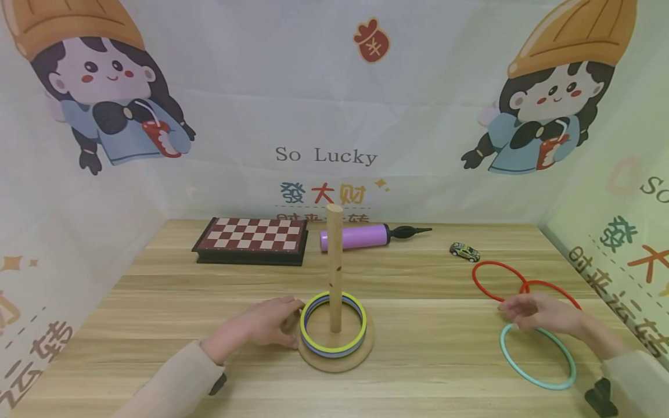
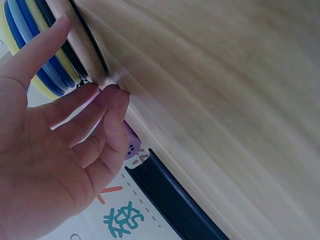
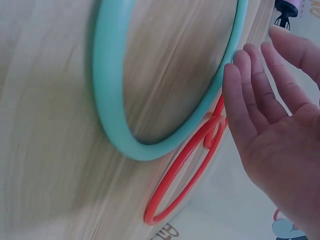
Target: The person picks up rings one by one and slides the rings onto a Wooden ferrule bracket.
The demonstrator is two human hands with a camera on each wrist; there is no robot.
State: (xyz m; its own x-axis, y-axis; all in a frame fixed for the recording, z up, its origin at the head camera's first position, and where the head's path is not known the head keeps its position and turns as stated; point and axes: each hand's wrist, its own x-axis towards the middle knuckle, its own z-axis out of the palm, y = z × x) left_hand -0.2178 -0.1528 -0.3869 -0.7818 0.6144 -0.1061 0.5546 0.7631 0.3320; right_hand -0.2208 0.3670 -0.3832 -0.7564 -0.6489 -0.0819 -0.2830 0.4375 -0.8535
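Note:
A wooden post [image 1: 335, 261] rises from a round wooden base [image 1: 334, 366]. Several rings are stacked round it, a yellow ring [image 1: 333, 350] on top and blue ones below. My left hand [image 1: 261, 323] is at the base's left side, its thumb [image 2: 52, 37] against the edge and the other fingertips at the rim, lightly bent. On the right, my right hand [image 1: 549, 313] hovers with loosely straight fingers over the far edge of a mint-green ring [image 1: 554, 386], holding nothing. Two overlapping red rings [image 1: 493, 263] lie just beyond that hand.
At the back left lies a checkered board box [image 1: 251, 235]. A purple hand pump [image 1: 358, 237] with a black nozzle is behind the post. A small toy car [image 1: 464, 252] stands near the red rings. Printed cloth walls enclose the wooden table [image 1: 418, 360].

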